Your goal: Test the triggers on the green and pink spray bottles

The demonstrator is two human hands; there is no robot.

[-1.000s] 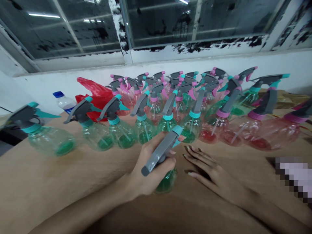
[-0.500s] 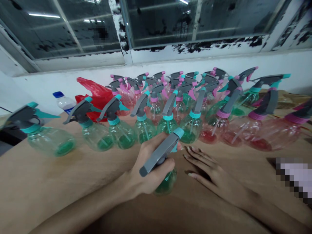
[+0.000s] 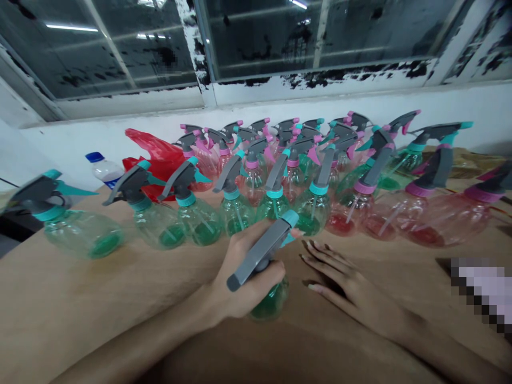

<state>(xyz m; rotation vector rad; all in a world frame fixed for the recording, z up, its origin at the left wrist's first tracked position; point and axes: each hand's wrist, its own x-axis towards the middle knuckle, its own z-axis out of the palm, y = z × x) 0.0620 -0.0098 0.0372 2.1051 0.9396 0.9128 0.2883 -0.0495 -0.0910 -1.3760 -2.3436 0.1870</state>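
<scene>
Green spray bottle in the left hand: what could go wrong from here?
The left hand wraps the green spray bottle high, near its spray head, so the bottle might tilt or slip. The front row of bottles stands close beyond it; a forward push could knock one over. The right hand lies on the table close beside, so a sideways nudge might bump it.

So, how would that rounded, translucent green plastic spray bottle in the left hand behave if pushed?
The held bottle might tip, with its long grey trigger head on top; its glossy plastic could feel slippery.
</scene>
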